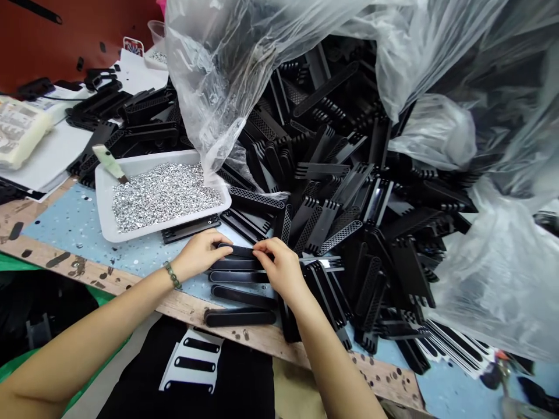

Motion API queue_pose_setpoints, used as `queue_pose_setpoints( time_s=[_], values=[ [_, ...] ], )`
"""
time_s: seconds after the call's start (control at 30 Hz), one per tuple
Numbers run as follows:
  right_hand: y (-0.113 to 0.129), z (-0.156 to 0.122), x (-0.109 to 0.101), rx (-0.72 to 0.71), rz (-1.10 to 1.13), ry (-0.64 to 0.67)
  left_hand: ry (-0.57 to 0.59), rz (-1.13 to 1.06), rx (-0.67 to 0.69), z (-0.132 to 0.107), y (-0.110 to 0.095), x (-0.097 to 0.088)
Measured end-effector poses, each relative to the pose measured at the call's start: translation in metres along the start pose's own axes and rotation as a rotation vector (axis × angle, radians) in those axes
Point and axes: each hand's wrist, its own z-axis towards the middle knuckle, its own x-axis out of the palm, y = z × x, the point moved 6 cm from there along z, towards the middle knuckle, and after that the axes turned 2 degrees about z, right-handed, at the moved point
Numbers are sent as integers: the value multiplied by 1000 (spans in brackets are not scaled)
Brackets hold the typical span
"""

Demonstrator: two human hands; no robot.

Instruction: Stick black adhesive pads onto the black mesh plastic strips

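My left hand (201, 252) and my right hand (282, 269) meet over a long black plastic strip (239, 251) near the bench's front edge. Each hand pinches one end of it, fingers closed. Below the held strip lie three similar rounded black strips (242, 295) in a row on the blue bench top (74, 224). A bead bracelet sits on my left wrist.
A large heap of black perforated plastic parts (345, 192) spills from a clear plastic bag (244, 64) at right. A white tray (103, 201) of small silver pieces stands at left, more black parts behind it. A white sheet with slots (192, 361) lies on my lap.
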Motion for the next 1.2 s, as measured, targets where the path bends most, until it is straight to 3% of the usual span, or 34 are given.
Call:
queue_pose_setpoints(
  time_s=[0.33,0.57,0.63,0.73,0.83,0.9,0.97,1.07,1.2],
  values=[
    [0,-3,3,-22,-93,-26,26,16,6,-4,-6,0],
    [-14,-9,-13,147,-378,-42,33,43,-25,1,-2,-2],
    [-16,-12,-16,158,-459,-34,42,122,-33,3,-8,-5],
    [-14,-13,-17,71,-466,-37,-21,466,66,-6,-34,-8],
    [-11,-10,-12,-22,-397,-9,-85,763,310,-30,-68,9],
    [-8,-9,-9,-68,-330,48,41,833,453,-47,-77,35],
    [-3,-12,-10,-108,-259,68,153,883,466,-56,-72,56],
    [4,-27,-30,-109,-148,-102,185,949,377,-54,-62,67],
    [6,-70,-57,37,6,-425,179,1040,318,-44,-61,68]
  ],
)
